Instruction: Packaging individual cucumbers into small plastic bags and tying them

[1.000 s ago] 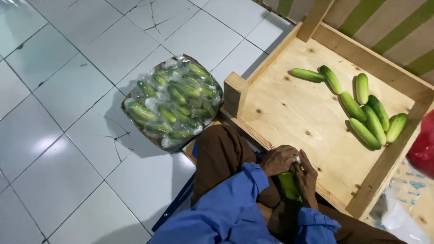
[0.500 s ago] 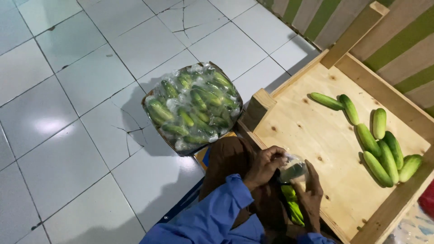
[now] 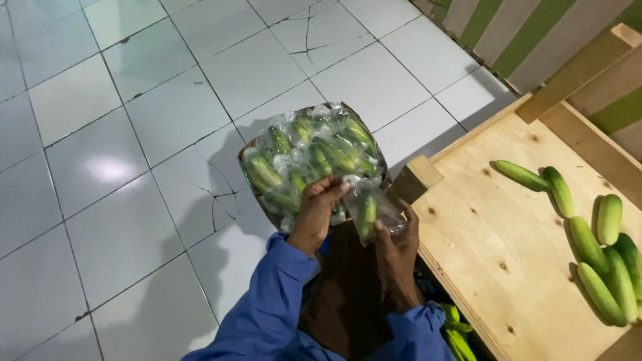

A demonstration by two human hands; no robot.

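Note:
Both hands hold one clear plastic bag (image 3: 372,206) with a green cucumber (image 3: 367,214) inside it. My left hand (image 3: 319,210) pinches the bag's top edge. My right hand (image 3: 396,246) grips its lower right side. The bag hangs just in front of a basket (image 3: 255,143) on the floor, which is piled with several more bagged cucumbers (image 3: 314,160). Blue sleeves and a brown trouser leg fill the bottom of the view.
A wooden crate-like tray (image 3: 495,254) stands on the right, with several loose cucumbers (image 3: 588,244) at its far side. More green cucumbers (image 3: 456,334) lie low by my lap. White floor tiles (image 3: 120,167), some cracked, spread to the left. A green-striped wall (image 3: 508,33) runs behind.
Both hands have lifted from my lap up toward the basket. The cucumber, first held bare, now sits inside the clear bag. The camera view has shifted left.

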